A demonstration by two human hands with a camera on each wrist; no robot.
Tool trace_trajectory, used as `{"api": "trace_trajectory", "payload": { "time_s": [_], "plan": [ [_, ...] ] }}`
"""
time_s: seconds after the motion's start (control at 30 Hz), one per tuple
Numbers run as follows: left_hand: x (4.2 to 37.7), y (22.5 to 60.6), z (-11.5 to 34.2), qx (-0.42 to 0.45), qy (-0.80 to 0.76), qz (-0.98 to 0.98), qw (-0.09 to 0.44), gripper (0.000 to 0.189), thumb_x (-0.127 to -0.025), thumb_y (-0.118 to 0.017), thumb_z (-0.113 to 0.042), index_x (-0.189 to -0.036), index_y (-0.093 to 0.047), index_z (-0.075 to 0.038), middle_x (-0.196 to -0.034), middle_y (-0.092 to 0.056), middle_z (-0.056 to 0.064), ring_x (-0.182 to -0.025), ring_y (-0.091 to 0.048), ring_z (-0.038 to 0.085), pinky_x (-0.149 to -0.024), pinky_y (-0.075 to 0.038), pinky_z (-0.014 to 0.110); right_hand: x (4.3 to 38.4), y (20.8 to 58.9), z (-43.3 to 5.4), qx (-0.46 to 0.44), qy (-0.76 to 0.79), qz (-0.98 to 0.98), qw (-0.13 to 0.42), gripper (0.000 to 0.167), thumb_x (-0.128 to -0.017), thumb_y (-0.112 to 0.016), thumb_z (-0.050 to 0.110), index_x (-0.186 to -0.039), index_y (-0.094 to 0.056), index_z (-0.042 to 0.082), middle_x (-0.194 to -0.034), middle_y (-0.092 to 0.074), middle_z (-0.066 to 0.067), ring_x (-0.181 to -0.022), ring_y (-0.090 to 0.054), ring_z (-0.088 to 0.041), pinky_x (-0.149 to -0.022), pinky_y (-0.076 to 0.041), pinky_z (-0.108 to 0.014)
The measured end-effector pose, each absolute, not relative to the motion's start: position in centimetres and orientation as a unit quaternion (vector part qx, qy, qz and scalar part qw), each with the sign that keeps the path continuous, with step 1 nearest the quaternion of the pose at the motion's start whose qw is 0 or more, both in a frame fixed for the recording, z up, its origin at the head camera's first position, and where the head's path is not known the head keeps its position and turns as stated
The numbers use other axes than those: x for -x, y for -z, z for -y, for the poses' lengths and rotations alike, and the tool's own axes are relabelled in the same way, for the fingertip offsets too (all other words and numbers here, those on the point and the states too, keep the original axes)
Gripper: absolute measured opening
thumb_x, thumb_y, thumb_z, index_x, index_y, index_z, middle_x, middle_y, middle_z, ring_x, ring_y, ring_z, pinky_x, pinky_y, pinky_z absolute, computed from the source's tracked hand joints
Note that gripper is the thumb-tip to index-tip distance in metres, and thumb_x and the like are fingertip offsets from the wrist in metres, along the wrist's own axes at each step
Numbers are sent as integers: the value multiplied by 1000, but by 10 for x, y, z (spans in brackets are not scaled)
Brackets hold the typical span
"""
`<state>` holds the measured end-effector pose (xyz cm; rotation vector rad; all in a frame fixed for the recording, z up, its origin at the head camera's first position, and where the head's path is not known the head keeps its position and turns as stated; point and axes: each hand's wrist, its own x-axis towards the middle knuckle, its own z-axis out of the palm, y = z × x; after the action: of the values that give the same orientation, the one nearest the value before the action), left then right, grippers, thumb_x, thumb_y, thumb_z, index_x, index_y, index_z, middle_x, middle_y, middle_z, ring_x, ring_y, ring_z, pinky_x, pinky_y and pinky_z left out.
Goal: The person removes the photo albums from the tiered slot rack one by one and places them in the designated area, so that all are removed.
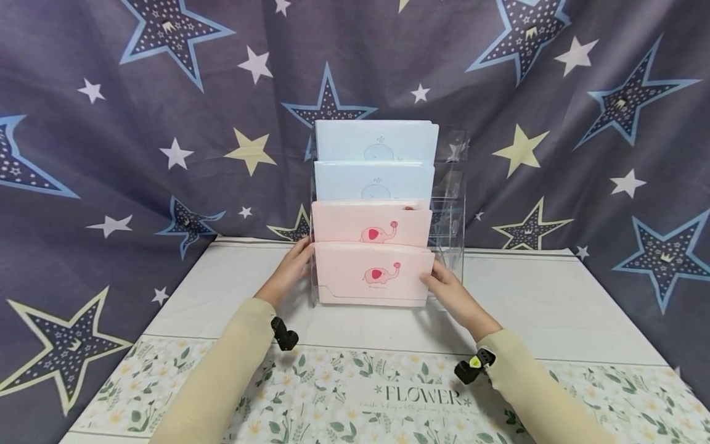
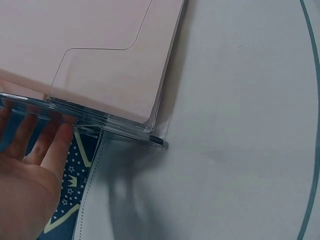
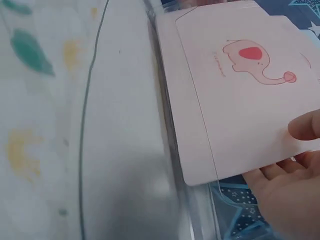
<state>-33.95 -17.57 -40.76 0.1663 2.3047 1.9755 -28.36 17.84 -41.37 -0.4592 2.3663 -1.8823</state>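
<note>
A clear stepped display rack [image 1: 456, 216] stands on the table, holding pastel booklets in tiers. The front tier carries a stack of pink booklets with a red-eared elephant [image 1: 344, 271]. Behind it is another pink elephant stack [image 1: 338, 222], then two pale-blue stacks with a whale, one lower [image 1: 344, 180] and one at the top [image 1: 344, 140]. My left hand [image 1: 293, 265] rests its fingertips against the rack's left side panel; its thumb is hidden in the left wrist view. My right hand [image 1: 448, 288] pinches the front pink stack's right edge, thumb on the cover [image 3: 240, 125] and fingers behind.
A white cloth with a floral border and the word FLOWER [image 1: 424, 394] covers the table [image 1: 516, 296]. Behind it hangs a dark curtain with stars [image 1: 222, 123]. The rack extends to the right beyond the booklets. Black wrist cameras [image 1: 285, 333] sit on both sleeves.
</note>
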Motion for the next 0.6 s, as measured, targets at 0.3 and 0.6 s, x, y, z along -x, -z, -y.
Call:
{"api": "trace_trajectory", "payload": {
  "time_s": [0.3,0.6],
  "plan": [
    [342,409,179,-58,-645,-761,43,63,-109,-38,-39,-161,-18,-10,-165,-17,14,-148,-22,39,-115,-32,54,287,428,-167,101,603,-790,30,48,-102,-59,15,-142,-46,-8,-130,-59,-27,-117,-59,-33,-104,-47,-42],
    [342,409,174,-62,-653,-753,44,67,-107,-46,-43,-160,-23,-10,-163,-22,14,-147,-26,34,-116,-31,54,284,448,-164,103,632,-767,-43,43,-96,-71,14,-135,-59,2,-120,-68,-19,-103,-66,-20,-83,-55,-24]
  ]
}}
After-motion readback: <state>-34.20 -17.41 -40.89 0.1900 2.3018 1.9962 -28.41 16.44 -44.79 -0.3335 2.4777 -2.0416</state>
